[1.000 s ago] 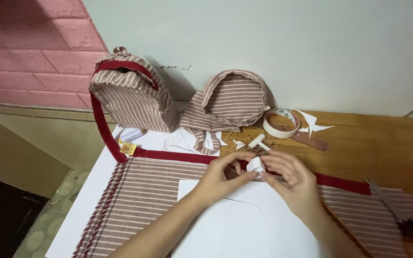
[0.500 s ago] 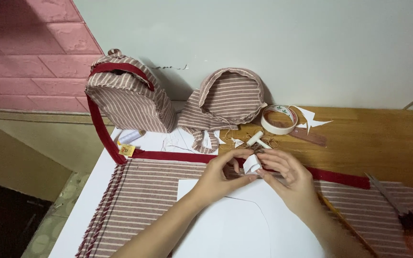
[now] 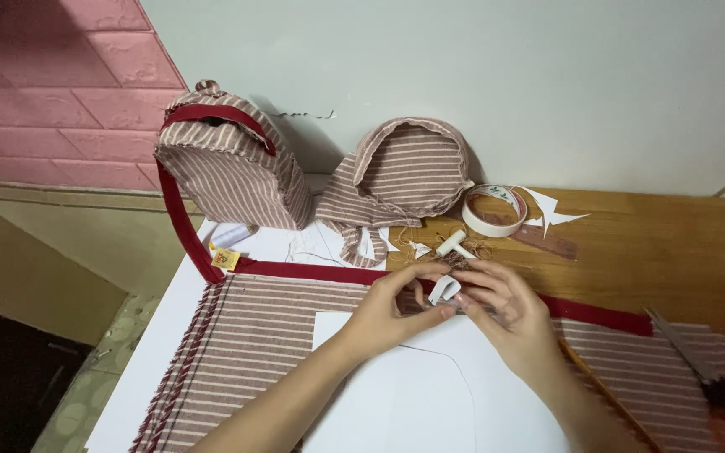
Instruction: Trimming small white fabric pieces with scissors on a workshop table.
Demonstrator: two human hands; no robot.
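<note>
Pinching white strip (image 3: 445, 290) — hands (image 3: 396, 309) (image 3: 505, 309) meeting, fingers curled.

- The left hand (image 3: 388, 315) is bare, with no ring or glove.
- The right hand (image 3: 509, 315) is bare too.
- Both arms show no sleeves.

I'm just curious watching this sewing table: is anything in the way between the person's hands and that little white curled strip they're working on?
Nothing visible is. The left hand and right hand both already pinch the white curled strip between their fingertips, above the striped fabric and white paper pattern.
</note>
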